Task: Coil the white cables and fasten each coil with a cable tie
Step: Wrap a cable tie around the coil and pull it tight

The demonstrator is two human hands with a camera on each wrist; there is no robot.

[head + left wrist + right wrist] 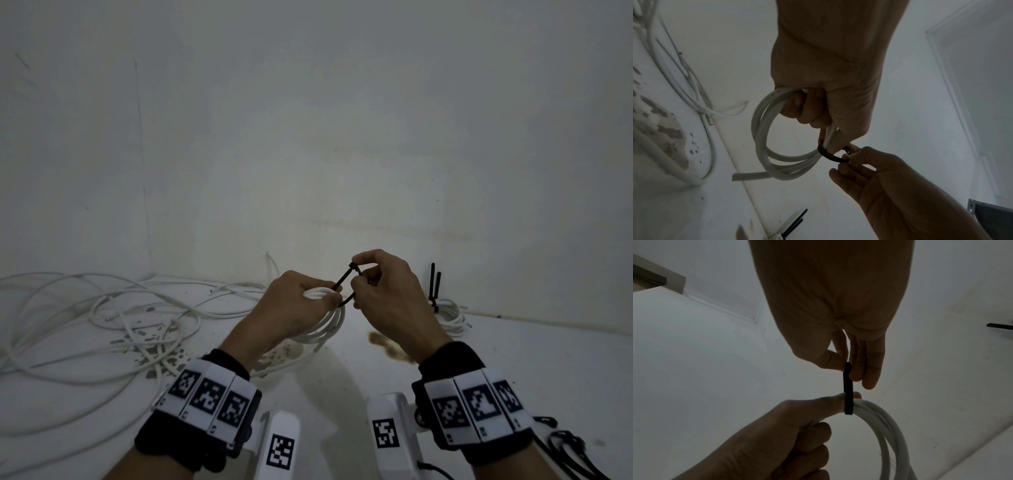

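Observation:
My left hand [301,301] grips a small coil of white cable [329,327] held above the white floor; the coil [764,146] hangs below the fist. A black cable tie [344,279] loops around the coil's strands beside my left thumb. My right hand [380,284] pinches the tie's head and strap between thumb and fingers, close to the left hand. In the right wrist view the tie [847,389] runs from my right fingertips down over the left thumb and coil [885,426]. In the left wrist view the tie [828,154] curves under the strands.
A loose tangle of white cable [85,325] spreads over the floor at the left. A finished coil [448,315] with black ties sticking up lies by the wall at the right. More black ties [565,445] lie at the lower right. A brown stain [387,346] marks the floor.

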